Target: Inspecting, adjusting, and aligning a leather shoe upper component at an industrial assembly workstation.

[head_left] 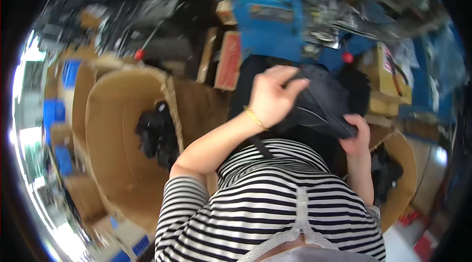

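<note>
A black fabric item point(324, 97), shaped like a small bag or pouch with a thin pale line across it, is held up in front of my striped shirt. My right hand point(357, 136) grips its lower right corner, the thumb and fingers closed on the cloth. At its left edge is my left hand point(275, 95), with a yellow bracelet at the wrist. The left fingers and thumb are bent toward each other, slightly blurred; what lies between them is hidden. Beneath both hands a larger black surface point(241, 90) spreads over my lap or a work stand.
To my left, a tall cardboard box point(113, 114) holds black items point(158, 134). Another carton point(405, 163) with black pieces stands at my right. Ahead is a blue bench point(260, 36) with metal parts point(324, 21) and a red-knobbed lever point(347, 57). A red box point(228, 60) is near the bench.
</note>
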Action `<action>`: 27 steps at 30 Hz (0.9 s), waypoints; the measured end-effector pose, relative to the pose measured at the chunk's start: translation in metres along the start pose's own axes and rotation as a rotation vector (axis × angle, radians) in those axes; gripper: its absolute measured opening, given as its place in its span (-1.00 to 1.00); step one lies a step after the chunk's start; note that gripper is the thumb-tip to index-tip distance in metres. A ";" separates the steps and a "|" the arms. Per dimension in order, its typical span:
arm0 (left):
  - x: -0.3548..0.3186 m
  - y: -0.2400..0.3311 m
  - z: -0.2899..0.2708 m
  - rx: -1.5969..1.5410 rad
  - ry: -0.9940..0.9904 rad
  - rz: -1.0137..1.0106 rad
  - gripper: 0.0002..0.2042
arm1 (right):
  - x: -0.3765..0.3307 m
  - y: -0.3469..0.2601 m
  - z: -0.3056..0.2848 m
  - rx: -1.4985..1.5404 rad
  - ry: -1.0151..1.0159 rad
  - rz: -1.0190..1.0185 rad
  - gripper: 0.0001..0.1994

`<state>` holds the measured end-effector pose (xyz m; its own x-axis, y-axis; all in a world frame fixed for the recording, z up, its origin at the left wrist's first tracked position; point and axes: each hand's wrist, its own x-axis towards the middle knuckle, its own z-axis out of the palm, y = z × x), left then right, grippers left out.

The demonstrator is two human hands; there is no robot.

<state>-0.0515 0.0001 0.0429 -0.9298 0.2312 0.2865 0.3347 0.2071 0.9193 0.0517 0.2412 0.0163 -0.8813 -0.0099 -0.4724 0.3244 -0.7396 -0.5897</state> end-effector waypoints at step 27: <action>0.138 0.003 0.023 0.110 -0.142 -0.338 -0.72 | 0.041 -0.054 0.073 0.372 0.057 -0.082 -0.78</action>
<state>-0.1759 0.0540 0.0790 -0.9625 0.2606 -0.0754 0.0346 0.3933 0.9188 -0.0274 0.2316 0.0771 -0.8752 0.0892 -0.4755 0.0975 -0.9301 -0.3540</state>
